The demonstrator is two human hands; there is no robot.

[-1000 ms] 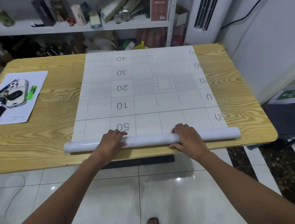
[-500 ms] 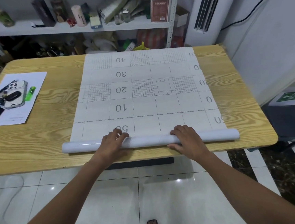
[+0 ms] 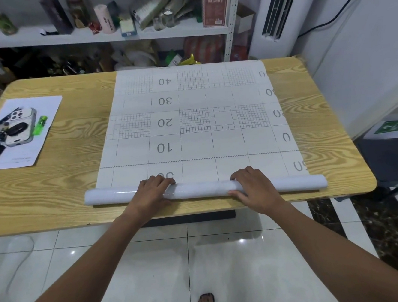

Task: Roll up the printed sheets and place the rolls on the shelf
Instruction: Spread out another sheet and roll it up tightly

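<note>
The roll (image 3: 201,189) is found advanced from a second ago: the printed "50", then fully legible, is now largely covered. Rolling is judged to be at an early stage, as most of the printed sheet (image 3: 196,127) lies flat on the surface (image 3: 71,186). The left grip (image 3: 154,189) and right grip (image 3: 254,185) are each clamped over the roll. The roll lies parallel and close to the near edge. The sheet ahead is unobstructed up to the far edge, and the shelf (image 3: 178,31) stands beyond.
</note>
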